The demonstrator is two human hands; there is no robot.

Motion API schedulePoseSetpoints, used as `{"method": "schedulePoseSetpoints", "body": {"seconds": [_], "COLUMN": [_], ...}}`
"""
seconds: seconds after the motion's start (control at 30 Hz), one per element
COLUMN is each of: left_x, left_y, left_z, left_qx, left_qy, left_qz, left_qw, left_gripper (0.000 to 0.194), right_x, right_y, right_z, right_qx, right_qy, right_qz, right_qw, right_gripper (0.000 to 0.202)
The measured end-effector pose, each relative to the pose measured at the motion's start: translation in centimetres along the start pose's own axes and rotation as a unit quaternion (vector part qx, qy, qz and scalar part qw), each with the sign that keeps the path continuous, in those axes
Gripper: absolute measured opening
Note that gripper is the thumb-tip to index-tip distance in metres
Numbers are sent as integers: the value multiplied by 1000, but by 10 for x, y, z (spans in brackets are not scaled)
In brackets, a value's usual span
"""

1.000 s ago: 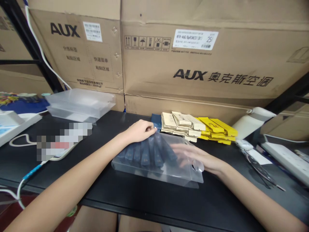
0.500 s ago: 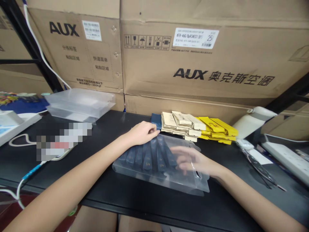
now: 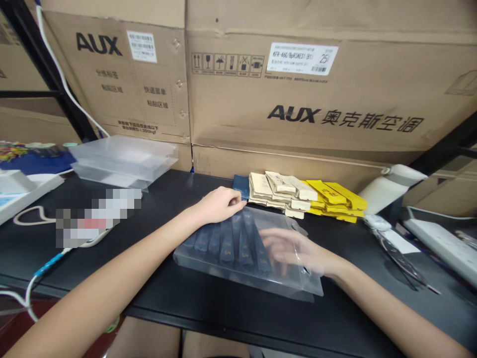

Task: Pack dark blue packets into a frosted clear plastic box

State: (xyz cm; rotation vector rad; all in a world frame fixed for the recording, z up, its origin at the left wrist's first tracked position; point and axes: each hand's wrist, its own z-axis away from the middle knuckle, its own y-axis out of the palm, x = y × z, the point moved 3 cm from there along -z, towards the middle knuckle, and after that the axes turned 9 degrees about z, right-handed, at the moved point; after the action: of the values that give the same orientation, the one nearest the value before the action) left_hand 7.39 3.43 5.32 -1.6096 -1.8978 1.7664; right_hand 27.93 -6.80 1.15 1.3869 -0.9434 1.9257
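Note:
A clear plastic bag lies on the black table, with several dark blue packets fanned out inside it. My left hand rests at the bag's upper edge, its fingers curled; whether they grip the film is hard to see. Through the bag's open right end reaches my right hand, seen through the film, its fingers spread beside the rightmost blue packet. Behind the bag are another blue packet, stacked cream packets and yellow packets.
More clear bags are piled at the back left, behind a pixelated phone-like object with a cable. To the right stand a tilted white bottle, glasses and a power strip. Cardboard boxes line the back.
Inside the bag, my right hand's fingers have spread and shifted slightly. The blue packets at the right look a little more fanned apart. My left hand has stayed in place.

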Motion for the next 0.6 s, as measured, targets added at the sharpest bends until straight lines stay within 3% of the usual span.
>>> {"method": "schedulePoseSetpoints", "body": {"seconds": [0.6], "left_x": [1], "left_y": [1], "left_z": [0], "left_qx": [-4], "left_qy": [-3], "left_qz": [3], "left_qw": [1000], "left_gripper": [30], "right_x": [1], "right_y": [2], "right_z": [2], "right_qx": [18], "right_qy": [8], "right_qz": [12], "right_qw": [1000], "right_gripper": [66]}}
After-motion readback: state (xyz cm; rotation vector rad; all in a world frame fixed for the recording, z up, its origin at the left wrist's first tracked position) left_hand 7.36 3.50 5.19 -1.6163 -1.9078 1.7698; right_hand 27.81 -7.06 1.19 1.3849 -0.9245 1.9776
